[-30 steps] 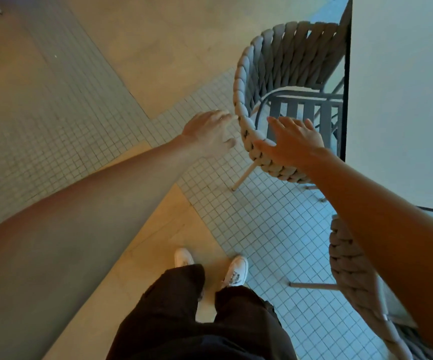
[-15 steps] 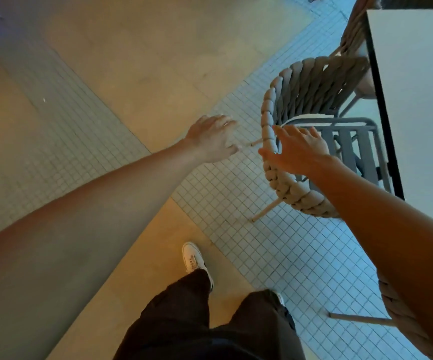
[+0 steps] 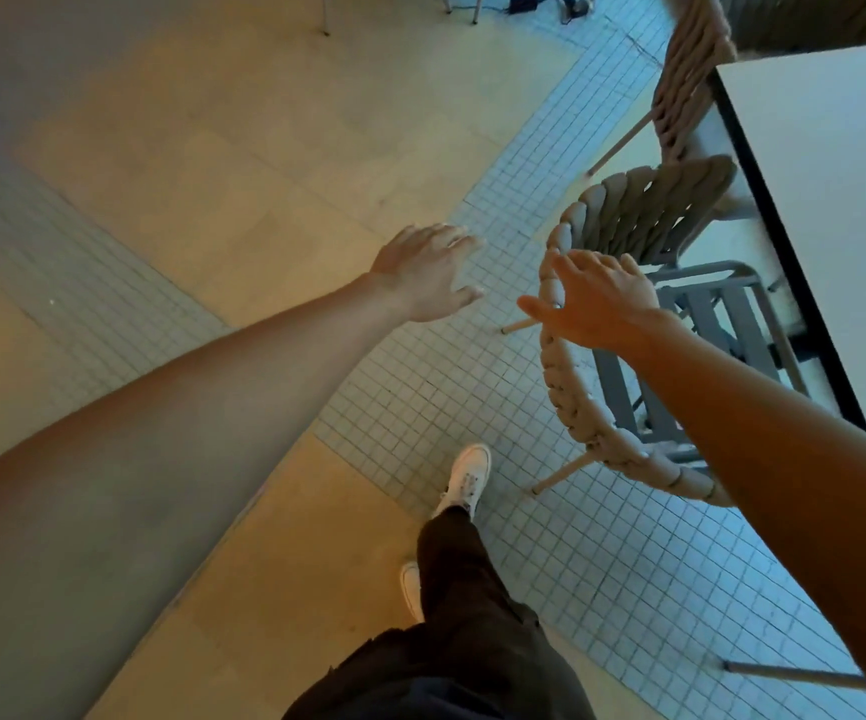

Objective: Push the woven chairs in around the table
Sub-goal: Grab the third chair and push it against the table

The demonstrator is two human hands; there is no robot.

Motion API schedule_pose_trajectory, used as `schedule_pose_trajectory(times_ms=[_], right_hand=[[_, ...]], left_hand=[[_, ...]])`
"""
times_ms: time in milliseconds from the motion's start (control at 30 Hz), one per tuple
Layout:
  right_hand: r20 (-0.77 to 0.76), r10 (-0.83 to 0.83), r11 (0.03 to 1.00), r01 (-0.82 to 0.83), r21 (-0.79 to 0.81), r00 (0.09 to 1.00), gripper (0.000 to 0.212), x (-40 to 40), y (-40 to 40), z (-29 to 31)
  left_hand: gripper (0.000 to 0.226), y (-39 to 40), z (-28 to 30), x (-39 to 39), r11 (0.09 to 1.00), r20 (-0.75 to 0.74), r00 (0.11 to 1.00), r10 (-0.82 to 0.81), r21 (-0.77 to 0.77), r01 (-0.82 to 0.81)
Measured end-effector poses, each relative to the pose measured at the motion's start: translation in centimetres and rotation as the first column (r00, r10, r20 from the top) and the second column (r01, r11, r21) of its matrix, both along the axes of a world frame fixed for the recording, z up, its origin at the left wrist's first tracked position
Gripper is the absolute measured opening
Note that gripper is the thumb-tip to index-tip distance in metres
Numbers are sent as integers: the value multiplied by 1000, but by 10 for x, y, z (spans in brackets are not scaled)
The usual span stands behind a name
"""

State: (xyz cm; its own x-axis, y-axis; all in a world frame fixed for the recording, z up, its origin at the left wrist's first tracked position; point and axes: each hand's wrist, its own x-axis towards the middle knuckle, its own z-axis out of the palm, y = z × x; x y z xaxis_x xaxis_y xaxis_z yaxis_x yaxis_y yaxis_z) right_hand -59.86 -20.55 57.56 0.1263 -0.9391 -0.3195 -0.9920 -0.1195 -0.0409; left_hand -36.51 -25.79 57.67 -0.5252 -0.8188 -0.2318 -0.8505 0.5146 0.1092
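Note:
A woven chair point(image 3: 571, 407) with a thick braided curved back and grey slatted seat stands at the left edge of the white table point(image 3: 836, 200), its seat partly under the tabletop. My right hand point(image 3: 597, 304) hovers over the top of its backrest with fingers spread, holding nothing. My left hand point(image 3: 428, 272) is open in the air to the left of the chair, apart from it. A second woven chair point(image 3: 685, 85) stands farther back along the same table edge.
One leg of another chair point(image 3: 794, 672) shows at the lower right. My white shoes point(image 3: 464, 480) and dark trousers are below, on the seam between beige floor and small white tiles point(image 3: 602, 563). Furniture legs and cables point(image 3: 524, 2) sit at the top.
I have stepped forward along the table. Both hands have come off the chair's backrest and opened. The second chair has come into view behind it.

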Motion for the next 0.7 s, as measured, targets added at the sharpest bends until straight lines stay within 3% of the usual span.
schedule_pose_trajectory(times_ms=[400, 700], right_hand=[[-49, -44, 999, 45, 19, 998, 94, -28, -171, -4], [-44, -147, 987, 149, 53, 988, 94, -40, -257, 1]], left_hand=[[73, -188, 1, -27, 996, -21, 997, -70, -49, 69], [72, -300, 3, -40, 979, 8, 980, -199, -51, 199]])
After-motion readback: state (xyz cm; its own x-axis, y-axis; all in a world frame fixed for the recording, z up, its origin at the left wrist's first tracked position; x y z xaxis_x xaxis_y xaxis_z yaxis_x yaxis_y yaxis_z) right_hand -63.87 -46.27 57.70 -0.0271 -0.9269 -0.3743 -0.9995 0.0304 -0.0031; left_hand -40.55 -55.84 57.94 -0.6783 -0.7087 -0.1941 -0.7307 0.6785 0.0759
